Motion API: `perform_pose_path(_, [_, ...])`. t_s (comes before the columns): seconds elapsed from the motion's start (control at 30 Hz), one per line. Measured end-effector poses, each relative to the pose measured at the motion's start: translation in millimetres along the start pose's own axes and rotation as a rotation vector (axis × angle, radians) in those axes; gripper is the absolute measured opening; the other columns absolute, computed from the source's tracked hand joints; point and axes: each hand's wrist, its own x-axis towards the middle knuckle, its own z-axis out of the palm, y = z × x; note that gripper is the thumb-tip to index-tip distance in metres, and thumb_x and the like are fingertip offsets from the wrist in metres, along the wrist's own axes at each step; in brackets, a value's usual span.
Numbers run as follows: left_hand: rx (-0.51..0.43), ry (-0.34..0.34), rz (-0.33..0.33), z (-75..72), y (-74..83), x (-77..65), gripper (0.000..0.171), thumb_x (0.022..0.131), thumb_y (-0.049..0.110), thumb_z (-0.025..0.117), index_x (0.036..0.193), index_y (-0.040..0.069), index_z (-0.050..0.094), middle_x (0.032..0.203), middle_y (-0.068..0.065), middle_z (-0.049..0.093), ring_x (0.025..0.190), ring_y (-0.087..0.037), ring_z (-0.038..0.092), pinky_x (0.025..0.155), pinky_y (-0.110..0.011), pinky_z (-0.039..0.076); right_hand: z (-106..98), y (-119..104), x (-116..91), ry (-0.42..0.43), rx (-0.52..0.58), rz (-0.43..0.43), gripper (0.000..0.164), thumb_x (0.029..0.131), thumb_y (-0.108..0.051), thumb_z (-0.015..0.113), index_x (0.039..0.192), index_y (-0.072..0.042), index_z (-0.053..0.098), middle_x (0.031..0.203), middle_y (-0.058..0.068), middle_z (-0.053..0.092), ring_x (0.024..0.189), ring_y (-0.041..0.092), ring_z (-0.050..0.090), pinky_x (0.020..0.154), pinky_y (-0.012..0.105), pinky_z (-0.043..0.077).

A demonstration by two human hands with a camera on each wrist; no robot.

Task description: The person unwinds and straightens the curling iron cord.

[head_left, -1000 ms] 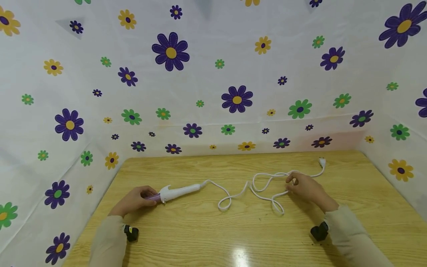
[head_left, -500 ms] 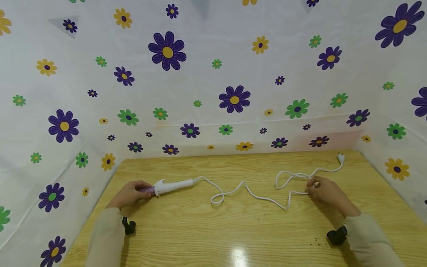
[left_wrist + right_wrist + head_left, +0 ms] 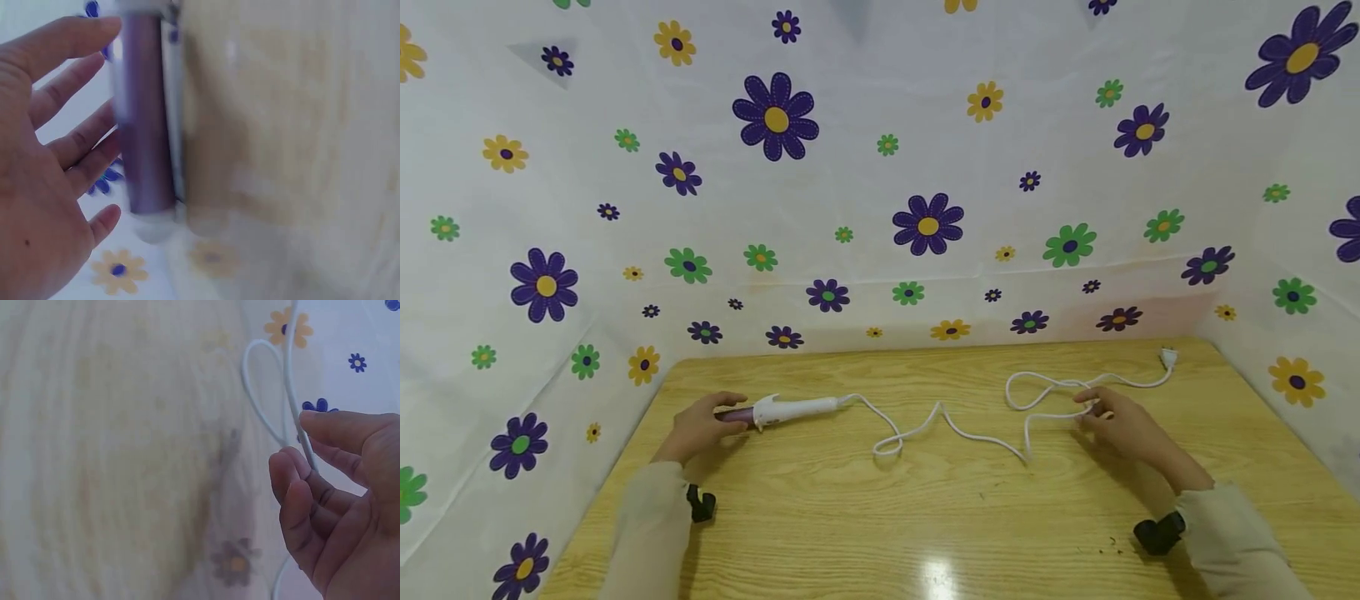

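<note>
A curling iron with a white handle (image 3: 797, 409) and a purple barrel (image 3: 147, 119) lies at the left of the table. My left hand (image 3: 697, 427) is around the barrel with spread, relaxed fingers; in the left wrist view the thumb tip lies against or very near it. The white cord (image 3: 985, 437) runs rightward in loops from the handle. My right hand (image 3: 1126, 425) is at the cord's right part, thumb and fingers apart, with the cord (image 3: 290, 369) passing between them. The two-pin plug (image 3: 1168, 359) lies beyond, near the back right corner.
The wooden table (image 3: 880, 517) ends at a white flowered cloth (image 3: 865, 183) that rises at the back and both sides. A few dark specks (image 3: 1111, 546) lie near the right wrist camera (image 3: 1159, 533).
My right hand moved right with the cord, stretching it out and shifting the plug rightward, then came slightly back left and loosened. The left hand's fingers have spread from the barrel.
</note>
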Motion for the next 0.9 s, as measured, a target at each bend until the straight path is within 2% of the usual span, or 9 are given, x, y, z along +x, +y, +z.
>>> perform_pose_path(0.07, [-0.001,0.03,0.042,1.8,12.2,-2.7,0.051,0.088,0.032,0.07,0.132,0.009,0.056,0.136,-0.022,0.054,0.126,-0.045,0.046,0.1,-0.067,0.019,-4.1,-2.5,-1.2,0.016,-0.003,-0.017,0.039,0.097,-0.014,0.056,0.128,0.007,0.048,0.094,0.02,0.065,0.066,0.016,0.063,0.058,0.028,0.05])
perform_pose_path(0.13, [0.005,0.07,0.101,4.5,27.1,-5.1,0.05,0.087,0.031,0.071,0.13,0.01,0.058,0.136,-0.021,0.054,0.128,-0.045,0.044,0.101,-0.069,0.016,-8.4,-3.4,-1.7,0.034,-0.019,-0.022,0.039,0.098,-0.015,0.055,0.129,0.007,0.047,0.094,0.021,0.066,0.065,0.016,0.064,0.059,0.028,0.051])
perform_pose_path(0.2, [-0.028,0.073,0.153,7.9,42.9,-7.5,0.048,0.087,0.03,0.071,0.129,0.013,0.059,0.137,-0.019,0.054,0.126,-0.043,0.05,0.105,-0.065,0.024,-12.0,-2.7,-1.4,0.043,-0.036,-0.014,0.04,0.099,-0.017,0.053,0.13,0.006,0.046,0.095,0.023,0.066,0.065,0.017,0.064,0.058,0.029,0.05])
perform_pose_path(0.27, [-0.06,0.062,0.2,12.0,57.3,-8.6,0.047,0.087,0.031,0.072,0.129,0.015,0.06,0.139,-0.017,0.053,0.127,-0.041,0.05,0.103,-0.062,0.033,-14.9,-1.4,-0.2,0.05,-0.046,0.006,0.04,0.101,-0.019,0.051,0.132,0.005,0.044,0.097,0.023,0.065,0.066,0.016,0.063,0.058,0.029,0.049])
perform_pose_path(0.33, [-0.104,0.034,0.219,17.1,70.2,-8.7,0.048,0.086,0.035,0.072,0.129,0.017,0.06,0.14,-0.015,0.051,0.128,-0.04,0.049,0.1,-0.06,0.039,-16.9,0.7,2.0,0.054,-0.046,0.018,0.041,0.101,-0.019,0.049,0.133,0.005,0.043,0.099,0.025,0.064,0.068,0.017,0.061,0.057,0.03,0.049])
perform_pose_path(0.43, [-0.183,-0.009,0.226,26.4,84.7,-7.7,0.051,0.086,0.038,0.072,0.131,0.019,0.058,0.141,-0.011,0.05,0.134,-0.038,0.04,0.104,-0.061,0.034,-18.8,3.8,6.8,0.063,-0.049,0.025,0.04,0.101,-0.016,0.047,0.135,0.005,0.041,0.102,0.027,0.062,0.069,0.017,0.061,0.055,0.029,0.047])
perform_pose_path(0.57, [-0.274,-0.073,0.266,41.5,101.8,-7.0,0.053,0.085,0.034,0.073,0.132,0.015,0.057,0.138,-0.011,0.052,0.13,-0.036,0.044,0.106,-0.06,0.032,-18.6,8.7,16.1,0.069,-0.073,0.013,0.039,0.101,-0.01,0.044,0.136,0.007,0.041,0.101,0.027,0.061,0.069,0.017,0.059,0.054,0.027,0.046])
perform_pose_path(0.77, [-0.322,-0.192,0.378,63.9,128.1,-4.6,0.052,0.087,0.028,0.072,0.132,0.01,0.056,0.129,-0.017,0.057,0.117,-0.038,0.051,0.101,-0.058,0.036,-12.7,13.9,33.4,0.031,-0.1,0.029,0.044,0.102,-0.015,0.046,0.138,0.009,0.038,0.099,0.028,0.062,0.067,0.016,0.058,0.058,0.028,0.046])
perform_pose_path(0.9, [-0.321,-0.257,0.42,78.7,143.3,0.2,0.052,0.086,0.031,0.072,0.131,0.012,0.057,0.125,-0.016,0.06,0.111,-0.035,0.052,0.094,-0.048,0.041,-9.6,15.7,38.1,0.027,-0.113,0.049,0.042,0.102,-0.016,0.047,0.136,0.008,0.04,0.095,0.026,0.062,0.063,0.016,0.057,0.058,0.03,0.045])
